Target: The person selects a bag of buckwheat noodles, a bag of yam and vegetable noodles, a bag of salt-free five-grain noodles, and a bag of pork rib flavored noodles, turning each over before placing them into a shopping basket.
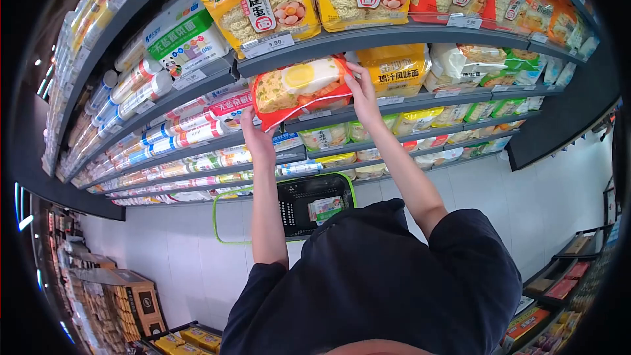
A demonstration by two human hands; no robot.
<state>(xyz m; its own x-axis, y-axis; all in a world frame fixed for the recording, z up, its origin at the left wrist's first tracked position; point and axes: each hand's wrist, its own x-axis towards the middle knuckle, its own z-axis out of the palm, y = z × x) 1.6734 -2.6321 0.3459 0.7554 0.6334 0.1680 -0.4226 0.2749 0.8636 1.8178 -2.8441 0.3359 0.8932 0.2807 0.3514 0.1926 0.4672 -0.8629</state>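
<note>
Between my two hands is a red bag of noodles (303, 87) with a fried egg pictured on its front, held tilted before the second shelf. My left hand (257, 133) grips its lower left corner, the thumb partly hidden by the bag's edge. At its upper right end, my right hand (362, 92) has its fingers on the bag's side. Just right of the bag stands a yellow noodle pack (393, 72) on the same shelf. Above it, large yellow noodle bags (257, 6) line the top shelf.
A black shopping basket (296, 190) with a green rim sits on the floor below my arms, holding a small package (327, 209). Rolled noodle packs (197, 135) fill the shelves at left. Cartons (141, 302) stand behind at lower left, and another shelf unit (559, 283) is at lower right.
</note>
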